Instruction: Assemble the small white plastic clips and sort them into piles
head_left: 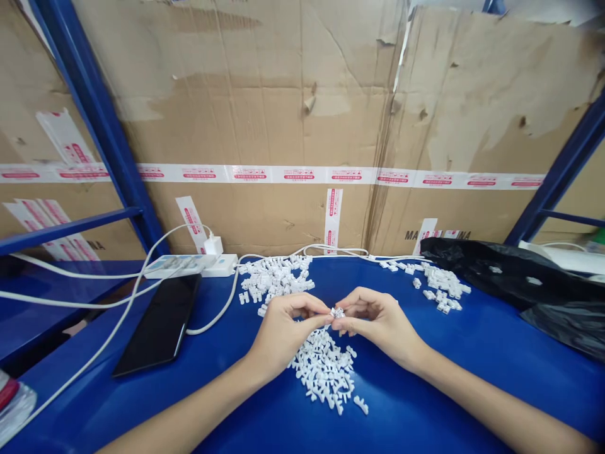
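Note:
My left hand (283,331) and my right hand (378,325) meet above the blue tabletop (425,353). Their fingertips pinch a small white plastic part (337,312) from both sides, and the fingers partly hide it. Just below my hands lies a heap of similar white plastic parts (324,372). A second heap (274,280) sits beyond my left hand, and a third (442,287) lies farther off, beyond my right hand. Neither hand touches a heap.
A black smartphone (158,325) lies left of my left hand. Behind it are a white power strip (189,266) and a plugged-in charger (213,246), with white cables (212,318) trailing across the table. A black plastic bag (501,277) lies at the right. Taped cardboard (236,94) and blue shelf uprights (99,120) stand behind.

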A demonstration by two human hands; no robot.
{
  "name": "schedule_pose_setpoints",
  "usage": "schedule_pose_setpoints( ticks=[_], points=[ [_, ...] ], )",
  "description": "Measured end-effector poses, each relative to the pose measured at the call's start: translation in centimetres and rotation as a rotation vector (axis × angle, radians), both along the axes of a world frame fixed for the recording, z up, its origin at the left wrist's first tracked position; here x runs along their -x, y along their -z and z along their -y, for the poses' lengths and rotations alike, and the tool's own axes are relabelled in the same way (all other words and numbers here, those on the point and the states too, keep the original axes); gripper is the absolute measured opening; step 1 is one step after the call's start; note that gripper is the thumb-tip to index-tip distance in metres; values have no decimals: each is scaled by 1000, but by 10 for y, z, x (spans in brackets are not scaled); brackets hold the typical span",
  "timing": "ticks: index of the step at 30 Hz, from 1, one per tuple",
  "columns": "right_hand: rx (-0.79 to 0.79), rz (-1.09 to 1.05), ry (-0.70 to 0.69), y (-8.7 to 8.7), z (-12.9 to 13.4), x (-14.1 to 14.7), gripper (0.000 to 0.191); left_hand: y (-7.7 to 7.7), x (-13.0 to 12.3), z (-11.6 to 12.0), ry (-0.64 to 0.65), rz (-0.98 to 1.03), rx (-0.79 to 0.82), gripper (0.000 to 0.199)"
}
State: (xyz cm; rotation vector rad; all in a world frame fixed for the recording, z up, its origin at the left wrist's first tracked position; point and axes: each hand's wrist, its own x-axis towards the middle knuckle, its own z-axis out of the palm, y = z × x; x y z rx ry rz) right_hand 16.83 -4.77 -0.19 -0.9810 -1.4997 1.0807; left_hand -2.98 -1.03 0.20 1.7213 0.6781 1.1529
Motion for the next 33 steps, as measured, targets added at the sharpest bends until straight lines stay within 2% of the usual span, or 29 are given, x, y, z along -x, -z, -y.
schedule_pose_setpoints(
  ticks=[7,13,19,27,33],
  points=[
    [-28,59,-33,-3,4,0,29,-1,1,1,33,-26,-89,10],
    [-22,94,-63,-2,5,-3,27,-3,0,2,25,-14,-82,13],
    [-62,134,-60,-5,6,-1,28,-5,1,2,75,-39,-37,15],
    [-19,133,-40,-8,7,-1,33,-2,3,-2,99,-67,-28,13],
    [-16,155,-66,-6,8,-2,33,-5,4,1,102,-96,-46,11]
  ],
)
